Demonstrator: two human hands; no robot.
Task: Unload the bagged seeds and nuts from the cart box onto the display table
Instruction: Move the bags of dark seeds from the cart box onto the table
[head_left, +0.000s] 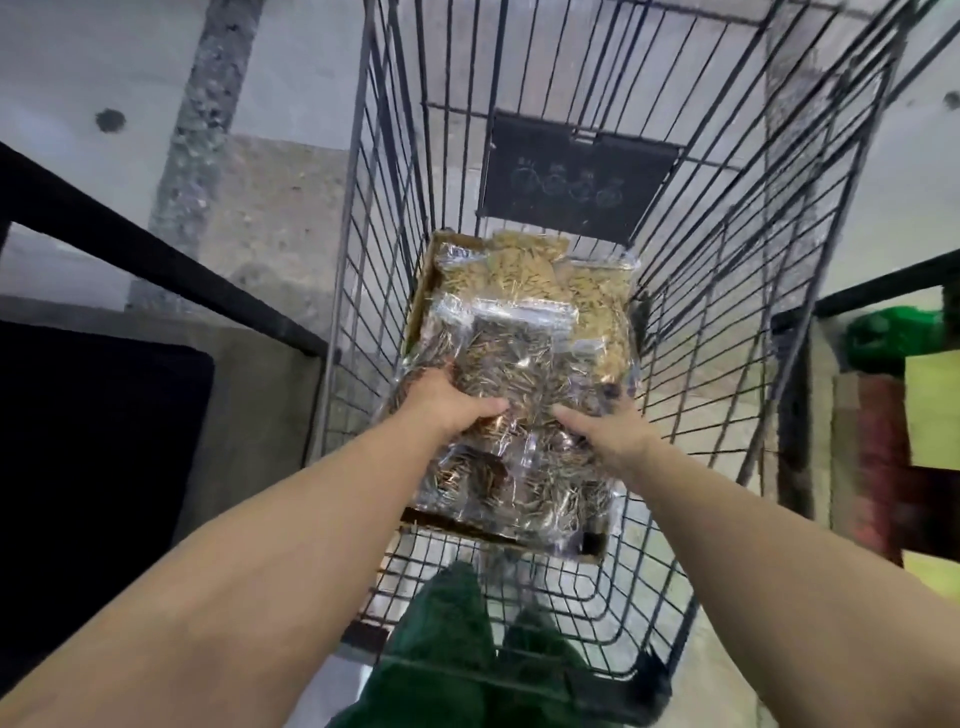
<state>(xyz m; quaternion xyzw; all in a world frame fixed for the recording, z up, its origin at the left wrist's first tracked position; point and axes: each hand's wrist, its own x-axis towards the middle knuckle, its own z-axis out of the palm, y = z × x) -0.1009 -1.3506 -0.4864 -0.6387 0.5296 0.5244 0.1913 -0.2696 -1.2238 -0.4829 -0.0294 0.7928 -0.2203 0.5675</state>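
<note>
— Where are your hands right now?

— Both are down inside the wire cart (727, 291), on the clear bags packed in the cardboard box (423, 291). My left hand (447, 397) lies on the left edge of a bag of dark striped seeds (519, 364), thumb stretched across its top and fingers curled under the side, so it grips that bag. My right hand (605, 428) is on the bag's right side, thumb pointing toward my left thumb; its fingers dip out of sight past the plastic, so I cannot tell how far they wrap around it.

— So the hands aren't touching each other?

— No, the thumb tips are near but apart, with crinkled plastic between them.

— What else is in the box?

— Beyond my hands, further from me, are bags of pale tan seeds (524, 273), overlapping one another. Closer to me than my hands, more dark seed bags (498, 493) reach the box's near edge.

— And around the cart?

— A black rail (156, 254) runs past my left arm. Off past my right arm there's something green (893, 332) and a yellow panel (932, 410). My green trousers (452, 639) show below, through the cart's mesh.
</note>
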